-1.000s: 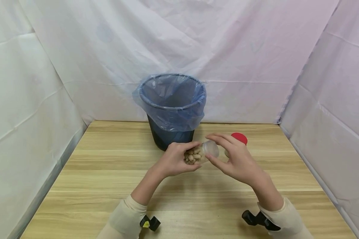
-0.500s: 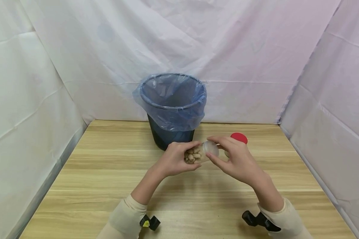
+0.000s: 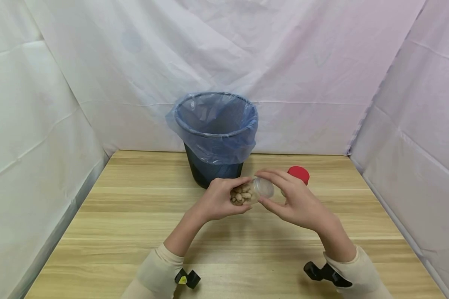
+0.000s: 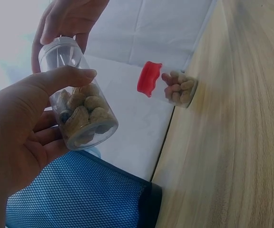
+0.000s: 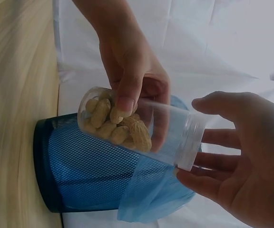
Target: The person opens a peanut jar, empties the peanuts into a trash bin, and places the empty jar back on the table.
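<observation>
My left hand [image 3: 218, 203] grips a clear plastic jar [image 4: 95, 135] round its body, thumb on one side and fingers on the other. Unshelled peanuts [image 5: 120, 129] fill the jar's lower part. It is held tilted above the table, with its lidded end toward my right hand [image 3: 297, 201]. That hand has its thumb and fingers curled round the translucent lid [image 3: 265, 188], which sits at the jar's mouth. Whether the lid is loose cannot be told. In the right wrist view, a fingertip touches the lid's lower edge.
Behind my hands stands a dark mesh bin [image 3: 215, 168] lined with a blue plastic bag [image 3: 224, 147]. Another clear jar [image 4: 181, 89] of peanuts, with a red lid [image 3: 298, 173], stands on the wooden table [image 3: 134, 232] beyond my right hand. White sheets surround the table.
My right fingers have shifted slightly around the lid, and the lid's angle differs a little. The left hand and jar have stayed almost still.
</observation>
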The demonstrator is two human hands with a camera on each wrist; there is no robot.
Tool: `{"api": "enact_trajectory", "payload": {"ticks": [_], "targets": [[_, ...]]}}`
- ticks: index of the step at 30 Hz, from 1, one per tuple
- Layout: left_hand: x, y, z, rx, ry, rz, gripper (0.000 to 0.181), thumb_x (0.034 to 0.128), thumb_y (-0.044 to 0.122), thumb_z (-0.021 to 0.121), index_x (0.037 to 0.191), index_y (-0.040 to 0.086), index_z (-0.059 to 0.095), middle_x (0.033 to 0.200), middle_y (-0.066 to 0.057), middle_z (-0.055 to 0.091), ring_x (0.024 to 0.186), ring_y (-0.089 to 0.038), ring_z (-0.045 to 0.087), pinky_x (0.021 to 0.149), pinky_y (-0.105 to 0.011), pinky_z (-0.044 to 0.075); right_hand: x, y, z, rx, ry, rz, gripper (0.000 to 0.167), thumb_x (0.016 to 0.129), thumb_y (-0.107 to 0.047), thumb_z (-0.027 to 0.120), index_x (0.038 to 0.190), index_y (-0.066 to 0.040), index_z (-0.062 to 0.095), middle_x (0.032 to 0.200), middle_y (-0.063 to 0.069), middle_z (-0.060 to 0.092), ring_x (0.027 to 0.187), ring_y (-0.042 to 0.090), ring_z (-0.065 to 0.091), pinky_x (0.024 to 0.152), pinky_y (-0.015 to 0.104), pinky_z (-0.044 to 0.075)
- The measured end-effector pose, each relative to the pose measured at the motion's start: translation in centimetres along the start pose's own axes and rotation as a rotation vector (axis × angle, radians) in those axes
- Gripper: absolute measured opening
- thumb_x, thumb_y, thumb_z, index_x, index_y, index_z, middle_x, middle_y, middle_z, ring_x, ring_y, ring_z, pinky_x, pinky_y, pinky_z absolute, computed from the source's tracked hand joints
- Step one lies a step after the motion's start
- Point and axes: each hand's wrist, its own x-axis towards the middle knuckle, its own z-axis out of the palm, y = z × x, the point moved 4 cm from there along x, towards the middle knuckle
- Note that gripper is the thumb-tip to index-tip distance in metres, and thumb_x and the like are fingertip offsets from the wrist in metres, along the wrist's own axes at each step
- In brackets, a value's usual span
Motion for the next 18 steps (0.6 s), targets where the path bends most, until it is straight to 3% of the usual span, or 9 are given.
{"api": "enact_trajectory", "payload": {"ticks": [10,14,18], "targets": [[0.02,-0.07,-0.09,0.005,0.001,-0.016,0.067,0.0833,0.027,0.095,0.143,0.009,0.07,0.122,-0.005,0.08,0.095,-0.012,0.073,0.082,-0.027,0.061,-0.07,-0.13,-0.12,0.065,0.1,0.143,0.054,0.093,-0.019,0.088,0.141,-0.007,0.068,0.136,0.005,0.073,0.111,0.018,0.075,0.088,0.035,0.066],[0.0,-0.08,-0.11,0.003,0.0,-0.016,0.067,0.0834,0.027,0.095,0.143,0.009,0.07,0.121,-0.004,0.08,0.094,-0.011,0.073,0.082,-0.027,0.061,-0.09,-0.19,-0.01,0.067,0.104,0.129,0.051,0.091,-0.017,0.089,0.137,-0.006,0.07,0.13,0.005,0.075,0.108,0.018,0.075,0.087,0.035,0.067],[-0.04,-0.14,-0.11,-0.002,0.002,-0.012,0.067,0.0832,0.027,0.095,0.143,0.009,0.07,0.121,-0.004,0.08,0.094,-0.011,0.072,0.081,-0.027,0.061,-0.08,-0.19,0.12,0.042,0.087,0.066,0.051,0.09,-0.015,0.089,0.137,-0.008,0.07,0.127,0.003,0.075,0.11,0.017,0.074,0.087,0.038,0.067]]}}
